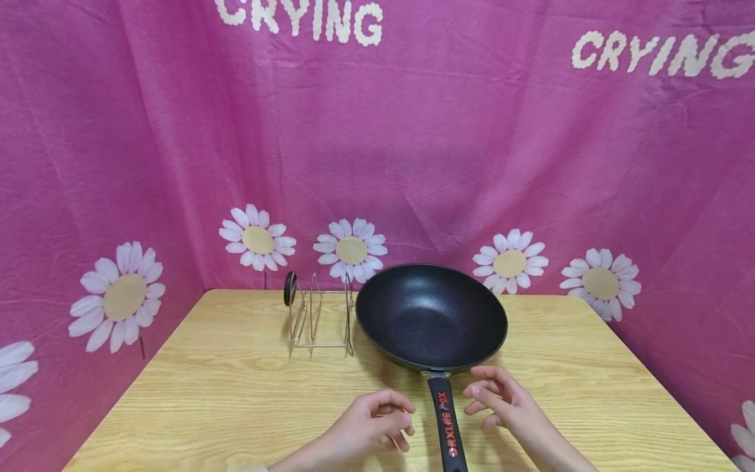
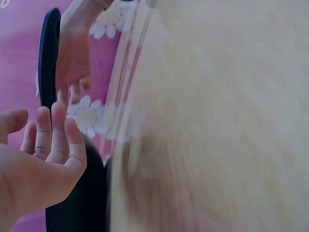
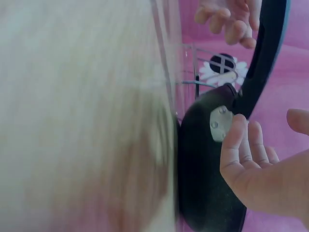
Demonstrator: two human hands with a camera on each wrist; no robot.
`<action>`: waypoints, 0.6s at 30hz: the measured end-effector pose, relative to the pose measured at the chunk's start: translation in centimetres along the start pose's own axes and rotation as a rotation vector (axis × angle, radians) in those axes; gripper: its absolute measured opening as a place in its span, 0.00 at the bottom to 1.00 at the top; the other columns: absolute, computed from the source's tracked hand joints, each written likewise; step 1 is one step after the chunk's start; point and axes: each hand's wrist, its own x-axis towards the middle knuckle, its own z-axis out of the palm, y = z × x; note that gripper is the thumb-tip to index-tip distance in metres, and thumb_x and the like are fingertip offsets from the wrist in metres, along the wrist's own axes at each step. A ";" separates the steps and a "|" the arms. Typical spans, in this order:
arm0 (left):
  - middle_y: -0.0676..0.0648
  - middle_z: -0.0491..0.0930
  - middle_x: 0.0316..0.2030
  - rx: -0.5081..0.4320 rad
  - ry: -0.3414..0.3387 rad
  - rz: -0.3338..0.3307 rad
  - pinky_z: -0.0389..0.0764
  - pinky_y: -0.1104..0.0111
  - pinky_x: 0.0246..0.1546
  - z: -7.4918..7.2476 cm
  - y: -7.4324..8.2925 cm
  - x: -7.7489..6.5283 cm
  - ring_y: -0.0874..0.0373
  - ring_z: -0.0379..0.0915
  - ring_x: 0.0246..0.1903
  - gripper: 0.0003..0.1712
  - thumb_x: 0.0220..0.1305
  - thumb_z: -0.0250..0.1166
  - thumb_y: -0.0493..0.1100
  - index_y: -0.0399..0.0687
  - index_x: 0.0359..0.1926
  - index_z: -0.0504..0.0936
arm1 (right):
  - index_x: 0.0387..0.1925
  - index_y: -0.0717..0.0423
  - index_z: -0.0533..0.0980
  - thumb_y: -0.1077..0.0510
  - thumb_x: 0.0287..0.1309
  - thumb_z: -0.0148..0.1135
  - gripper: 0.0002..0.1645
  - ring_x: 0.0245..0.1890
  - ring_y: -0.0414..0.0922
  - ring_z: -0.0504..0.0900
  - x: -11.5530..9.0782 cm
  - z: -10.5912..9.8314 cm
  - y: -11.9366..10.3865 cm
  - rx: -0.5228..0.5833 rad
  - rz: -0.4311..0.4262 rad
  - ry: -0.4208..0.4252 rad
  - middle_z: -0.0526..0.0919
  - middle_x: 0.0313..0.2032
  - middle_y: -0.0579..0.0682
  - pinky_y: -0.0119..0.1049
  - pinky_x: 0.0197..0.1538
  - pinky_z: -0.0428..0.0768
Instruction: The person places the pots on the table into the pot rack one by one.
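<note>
A black wok [image 1: 430, 321] stands on the wooden table, its long black handle [image 1: 445, 419] with red lettering pointing toward me. To the left of that handle my left hand [image 1: 377, 423] hovers with loosely bent fingers, holding nothing. On the other side, my right hand [image 1: 501, 400] is near the wok's rim and handle joint, also holding nothing. In the left wrist view the left hand [image 2: 43, 159] appears beside the handle, palm showing. The right wrist view has the right hand [image 3: 265, 174] close to the riveted bracket [image 3: 221, 123]; whether a finger touches it I cannot tell.
A wire rack [image 1: 318, 321] with a black round piece [image 1: 290, 288] at its left end stands just left of the wok. The wooden table [image 1: 236, 393] ends at a pink curtain [image 1: 413, 144] printed with daisies and lettering, which closes off the back and both sides.
</note>
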 end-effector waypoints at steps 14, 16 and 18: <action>0.55 0.82 0.28 -0.177 -0.045 -0.052 0.78 0.76 0.30 3.8 -0.8 -0.7 0.68 0.79 0.26 0.21 0.66 0.62 0.39 0.29 0.54 0.72 | 0.69 0.73 0.55 0.52 0.76 0.47 0.34 0.49 0.38 0.80 -0.4 1.8 1.2 0.136 0.028 -0.128 0.82 0.48 0.48 0.39 0.50 0.82; 0.55 0.82 0.28 -0.188 -0.032 -0.045 0.77 0.75 0.31 4.2 -0.9 -0.8 0.67 0.79 0.26 0.21 0.66 0.62 0.38 0.29 0.54 0.71 | 0.70 0.73 0.54 0.52 0.77 0.46 0.34 0.50 0.38 0.80 -0.5 1.8 1.4 0.183 0.032 -0.162 0.80 0.49 0.47 0.39 0.52 0.81; 0.55 0.82 0.27 -0.200 -0.016 -0.056 0.77 0.75 0.31 4.5 -1.0 -0.8 0.66 0.78 0.26 0.19 0.66 0.62 0.39 0.31 0.53 0.72 | 0.71 0.72 0.52 0.52 0.77 0.45 0.35 0.51 0.39 0.80 -0.4 1.7 1.5 0.211 0.035 -0.192 0.79 0.50 0.45 0.39 0.53 0.81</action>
